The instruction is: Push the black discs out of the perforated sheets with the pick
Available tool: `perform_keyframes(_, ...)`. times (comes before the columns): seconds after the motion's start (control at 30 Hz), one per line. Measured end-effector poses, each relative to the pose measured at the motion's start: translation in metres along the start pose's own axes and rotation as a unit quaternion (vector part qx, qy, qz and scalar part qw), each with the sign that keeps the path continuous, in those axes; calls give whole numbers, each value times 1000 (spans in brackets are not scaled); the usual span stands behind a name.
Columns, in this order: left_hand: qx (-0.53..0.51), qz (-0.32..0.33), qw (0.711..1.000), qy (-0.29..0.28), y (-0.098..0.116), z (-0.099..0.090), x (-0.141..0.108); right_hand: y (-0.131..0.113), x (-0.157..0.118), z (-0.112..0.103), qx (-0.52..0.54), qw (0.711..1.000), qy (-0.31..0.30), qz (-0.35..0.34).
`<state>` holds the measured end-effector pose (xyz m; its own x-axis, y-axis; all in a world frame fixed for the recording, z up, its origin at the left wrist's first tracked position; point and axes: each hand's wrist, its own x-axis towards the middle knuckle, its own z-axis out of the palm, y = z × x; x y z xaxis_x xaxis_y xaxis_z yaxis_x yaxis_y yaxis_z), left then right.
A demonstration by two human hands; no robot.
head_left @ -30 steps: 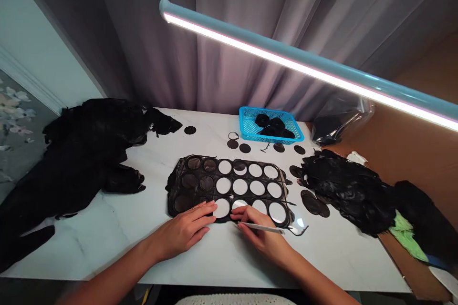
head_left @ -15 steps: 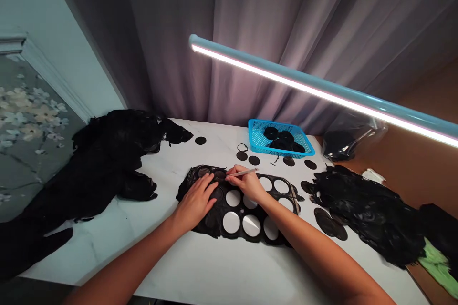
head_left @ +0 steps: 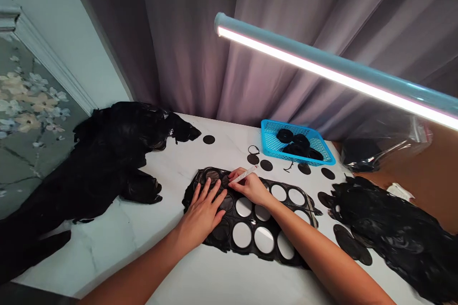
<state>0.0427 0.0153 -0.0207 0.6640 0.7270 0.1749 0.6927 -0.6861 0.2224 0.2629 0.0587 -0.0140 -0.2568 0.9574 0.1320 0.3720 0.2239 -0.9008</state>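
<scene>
A black sheet [head_left: 232,218] with rows of round openings lies on the white table [head_left: 171,257]; white shows through many of them. Toward its left end several circles remain dark. My left hand [head_left: 202,212] rests flat on that end, fingers spread. In my right hand [head_left: 253,188] a slim white pen-like tool [head_left: 247,172] is pinched, slanting up to the right. Its tip meets the sheet near a dark circle in the back row, though my fingers partly hide it. The right forearm covers part of the sheet.
Loose black discs [head_left: 266,165] lie behind the sheet. A blue basket [head_left: 266,145] holds more black pieces. Black material is heaped at left [head_left: 103,167] and right [head_left: 390,228]. A clear plastic bag [head_left: 397,140] stands at back right, and a lit tube lamp [head_left: 322,64] hangs above.
The view has shifted, so the lamp and basket appear farther right. The tool stands a little steeper in my right hand. My left hand's fingers look more spread on the sheet.
</scene>
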Motion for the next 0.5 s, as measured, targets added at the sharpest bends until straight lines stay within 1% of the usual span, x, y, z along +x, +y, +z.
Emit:
perform_keyframes(0.13, -5, 0, 1000, -1, 0, 1, -1, -2, -1, 1, -32, 999, -9, -20)
perform_keyframes(0.23, -6, -8, 1000, 11, 1, 4, -1, -7, -9, 10, -108, 991, -28, -69)
perform_keyframes(0.3, -5, -16, 1000, 24, 1, 6, -2, -11, -14, 14, -208, 970, -53, -114)
perform_keyframes(0.37, -2, -23, 999, 32, 2, 7, -2, -12, -14, 10, -309, 938, -61, -141)
perform_keyframes(0.4, 1, -25, 999, 33, 2, 7, -3, -12, -11, 3, -347, 927, -41, -135)
perform_keyframes(0.43, 2, -27, 999, 33, 2, 7, -3, -12, -6, -6, -373, 921, -2, -116)
perform_keyframes(0.5, 1, -26, 999, 33, 3, 7, -3, -11, 8, -25, -386, 915, 104, -60)
